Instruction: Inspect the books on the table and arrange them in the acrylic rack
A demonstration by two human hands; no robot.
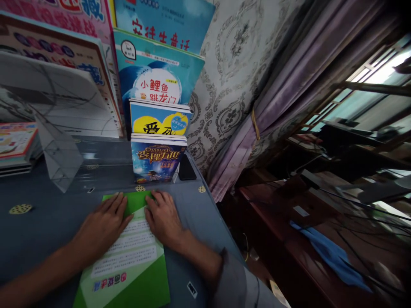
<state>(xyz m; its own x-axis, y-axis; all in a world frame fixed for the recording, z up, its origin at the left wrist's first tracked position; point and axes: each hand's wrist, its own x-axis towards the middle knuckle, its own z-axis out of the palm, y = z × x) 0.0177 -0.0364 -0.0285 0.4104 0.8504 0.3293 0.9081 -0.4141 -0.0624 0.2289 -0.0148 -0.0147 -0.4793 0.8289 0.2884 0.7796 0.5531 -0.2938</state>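
A green book (141,291) lies flat and closed on the blue-grey table, its face showing white text blocks and colourful lettering near the end closest to me. My left hand (102,226) rests on its upper left side, fingers stretched out and lying on the cover. On the upper right edge lies my right hand (164,219), fingers flat and slightly bent, the thumb side toward the middle of the book. Just beyond stands a small dark blue book (157,160), apart from both hands.
Behind it stand a yellow-and-blue book (160,119), a teal book (160,64) and a blue book (167,25). A white triangular stand (61,149) is at left, beside stacked books (17,147). A black phone (187,167) lies near the table's right edge. A purple curtain (253,115) hangs beyond.
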